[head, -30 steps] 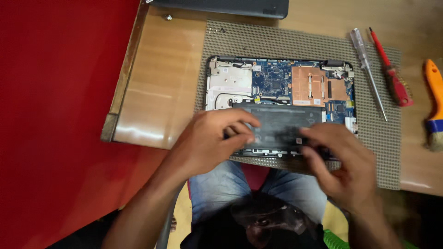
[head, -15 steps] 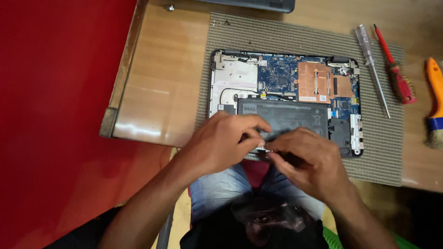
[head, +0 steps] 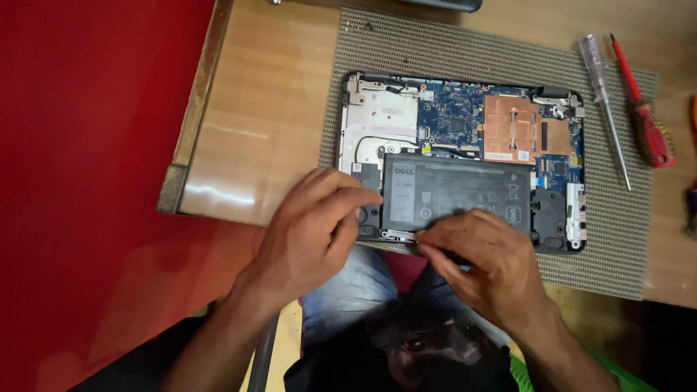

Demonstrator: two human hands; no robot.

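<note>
Both hands slid to the battery's [head: 454,190] near edge — left hand [head: 308,232] curled, right hand [head: 483,261] pinching it.

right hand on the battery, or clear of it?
Touching. Head view: the right hand has its fingertips lying on the near edge of the black battery, with no gap visible.

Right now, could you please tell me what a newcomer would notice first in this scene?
An opened laptop lies on a gridded mat at the centre, circuit board and copper plate bare. Both hands work at its near edge beside the black battery: left hand, right hand. Two screwdrivers lie to the right; a red surface fills the left.
</note>
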